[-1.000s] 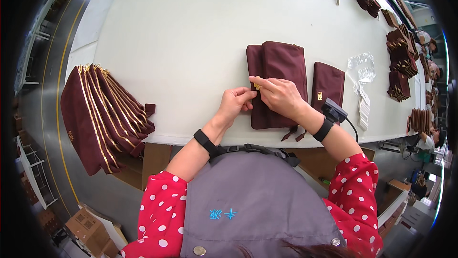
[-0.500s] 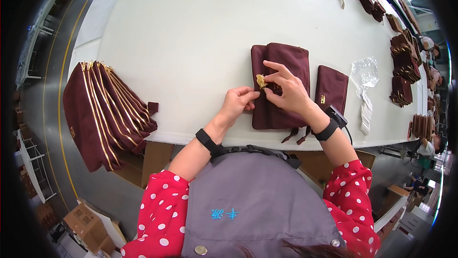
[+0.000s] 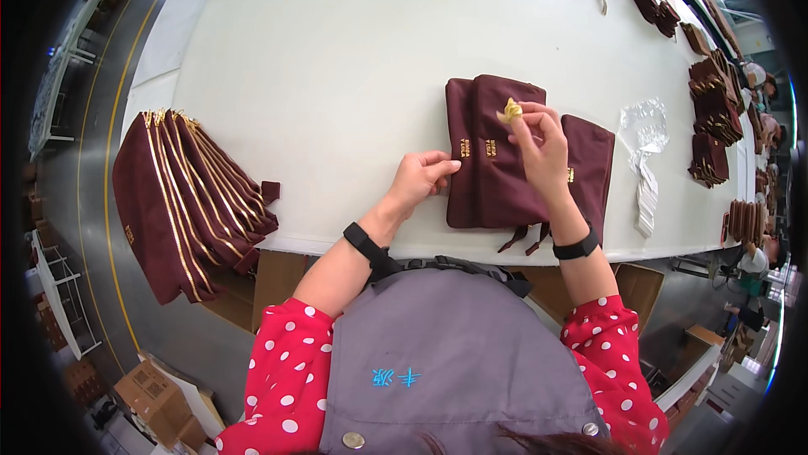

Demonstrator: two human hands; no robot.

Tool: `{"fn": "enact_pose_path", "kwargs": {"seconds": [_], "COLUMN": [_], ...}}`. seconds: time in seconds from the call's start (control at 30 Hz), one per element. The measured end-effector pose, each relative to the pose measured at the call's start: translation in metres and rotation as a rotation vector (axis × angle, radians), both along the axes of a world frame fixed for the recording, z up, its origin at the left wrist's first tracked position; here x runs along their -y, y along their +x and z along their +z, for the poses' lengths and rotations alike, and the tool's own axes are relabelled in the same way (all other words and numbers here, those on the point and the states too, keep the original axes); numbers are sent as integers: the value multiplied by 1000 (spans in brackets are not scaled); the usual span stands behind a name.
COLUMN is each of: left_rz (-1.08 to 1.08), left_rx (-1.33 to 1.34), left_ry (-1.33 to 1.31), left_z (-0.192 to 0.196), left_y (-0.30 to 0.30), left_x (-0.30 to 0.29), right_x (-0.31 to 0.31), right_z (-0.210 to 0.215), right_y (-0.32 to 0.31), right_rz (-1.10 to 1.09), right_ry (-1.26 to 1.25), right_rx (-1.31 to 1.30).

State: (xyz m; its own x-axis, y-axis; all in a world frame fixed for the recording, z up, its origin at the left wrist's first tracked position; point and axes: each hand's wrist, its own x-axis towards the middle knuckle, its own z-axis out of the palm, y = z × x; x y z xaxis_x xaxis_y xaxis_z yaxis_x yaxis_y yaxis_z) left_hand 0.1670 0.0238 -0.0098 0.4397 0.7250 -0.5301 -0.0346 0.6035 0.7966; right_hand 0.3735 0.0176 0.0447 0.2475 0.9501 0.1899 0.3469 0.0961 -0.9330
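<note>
Two overlapping maroon fabric pouches (image 3: 501,194) lie flat in front of me, with small gold lettering near their middles. At the left edge of the lower one is my left hand (image 3: 423,179), thumb and forefinger closed on the fabric. My right hand (image 3: 543,148) is raised over the upper pouch. Its thumb and fingertips pinch a small crumpled yellow lump (image 3: 510,111), whose material I cannot make out. Another maroon pouch (image 3: 592,148) lies to the right, partly behind my right hand. Dark straps (image 3: 523,238) stick out at the near edge of the pouches.
Several maroon pouches with gold zippers (image 3: 181,202) fan out over the table's left edge. A crumpled clear plastic bag (image 3: 644,127) lies right of the pouches. Stacks of maroon pieces (image 3: 714,110) line the far right. Cardboard boxes (image 3: 156,396) stand on the floor at left.
My right hand has lifted off the pouch and moved right with the yellow lump, uncovering gold lettering. My left hand stays at the pouch's left edge.
</note>
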Motion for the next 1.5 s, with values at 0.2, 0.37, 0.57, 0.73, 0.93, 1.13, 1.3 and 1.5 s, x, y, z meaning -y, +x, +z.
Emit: {"fn": "enact_pose_path", "kwargs": {"seconds": [0.2,0.37,0.57,0.73,0.93,1.13,1.3,1.5], "left_rz": [-87,-198,-203,-184,-205,-156,-173,-154], "left_rx": [-5,-74,-143,-115,-111,-120,-111,-97], "left_ry": [153,93,233,205,248,269,283,269], "left_z": [-1,-8,-7,-6,0,-13,-11,-12], "left_y": [22,26,26,24,35,28,32,29], "left_x": [-54,-76,-66,-69,-66,-69,-66,-64], "right_x": [61,62,85,125,170,249,298,409], "right_z": [1,-45,-11,-5,-30,-60,-53,-47], "right_y": [-54,-72,-51,-19,41,157,208,345], "right_rz": [315,359,106,-316,-788,-1345,-1369,-1676], "right_ry": [419,332,192,-90,-8,-131,-155,-452], "right_rx": [617,1026,336,-372,-268,246,515,796]}}
